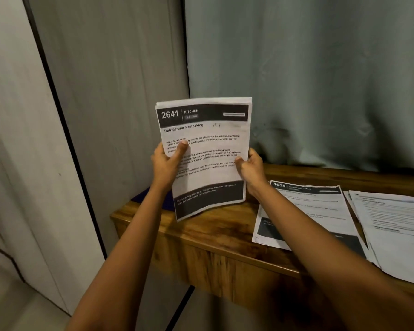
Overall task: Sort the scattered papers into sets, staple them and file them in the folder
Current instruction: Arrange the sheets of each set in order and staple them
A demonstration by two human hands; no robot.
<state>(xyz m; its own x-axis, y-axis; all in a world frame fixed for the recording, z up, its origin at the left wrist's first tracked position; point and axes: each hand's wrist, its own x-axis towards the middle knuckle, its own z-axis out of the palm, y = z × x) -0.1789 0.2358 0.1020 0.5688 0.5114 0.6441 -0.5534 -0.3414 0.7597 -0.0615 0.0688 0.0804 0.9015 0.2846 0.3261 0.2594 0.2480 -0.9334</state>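
Observation:
I hold a stack of printed sheets (208,149) upright above the left end of the wooden table (215,232). Its top page reads "2641 Kitchen, Refrigerator Restocking". My left hand (166,163) grips the stack's left edge with the thumb on the front. My right hand (250,167) grips its right edge the same way. More papers lie flat on the table at the right: a sheet headed "3638" (308,211) and an overlapping pile of text pages (397,232). A dark blue flat thing (148,195), possibly the folder, shows behind my left wrist. No stapler is visible.
A grey-green curtain (320,80) hangs behind the table. A grey door or panel (105,91) with a dark edge stands to the left. The table's front edge runs diagonally from the left down to the right.

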